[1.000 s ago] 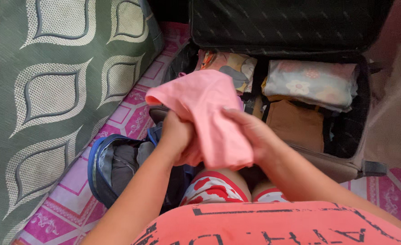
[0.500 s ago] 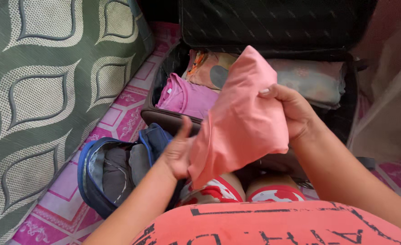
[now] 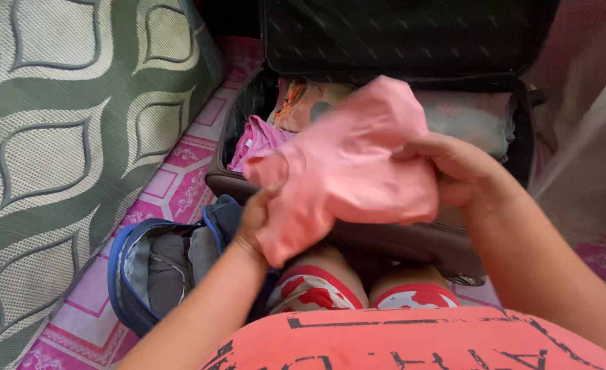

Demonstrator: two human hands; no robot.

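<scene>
A pink cloth garment (image 3: 354, 164) is bunched up between both hands above my knees. My left hand (image 3: 251, 223) grips its lower left edge, mostly tucked under the fabric. My right hand (image 3: 453, 168) pinches its right side with fingers curled over the cloth. Behind the garment lies an open dark suitcase (image 3: 412, 240) with folded clothes inside: a magenta piece (image 3: 255, 140), a patterned piece (image 3: 299, 103) and a pale floral piece (image 3: 471, 116).
A blue-rimmed bag (image 3: 155, 264) with grey contents lies open on the floor at my left knee. A green patterned mattress (image 3: 63, 137) fills the left side. Pink patterned floor matting (image 3: 183, 185) runs between them. The suitcase lid (image 3: 399, 34) stands up at the back.
The pink garment has gone from hanging stretched between the hands to being gathered into a wider bundle. My left hand moved up onto its lower edge, and my right hand dropped slightly.
</scene>
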